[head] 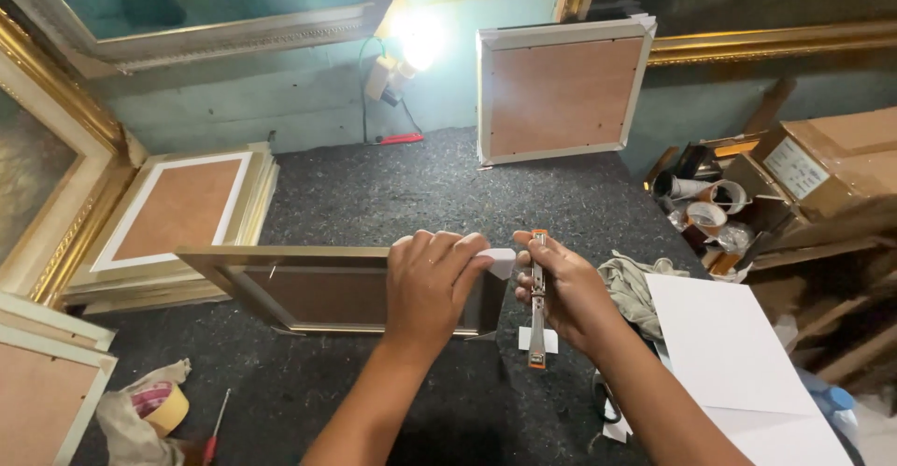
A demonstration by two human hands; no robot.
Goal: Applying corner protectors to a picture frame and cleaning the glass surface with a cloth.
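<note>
1. At the near edge of the bench (374, 195), covered in dark grey felt, lie a red-handled screwdriver (215, 429), a roll of tape (168, 408) on a rag and white sheets (729, 354).
2. The left hand (430, 284) presses on the corner of a gold picture frame (308, 288) lying face down, fingers bent over a white corner piece (500, 260).
3. The right hand (561, 288) has its fingers clenched around a stapler (538, 298) just beside that corner.
4. Further back, framed panels (177, 214) are stacked at left; another (561, 92) leans against the pale green wall (280, 101).
5. A bright lamp (416, 41) glares on the wall; boxes and tape rolls crowd the right.
</note>
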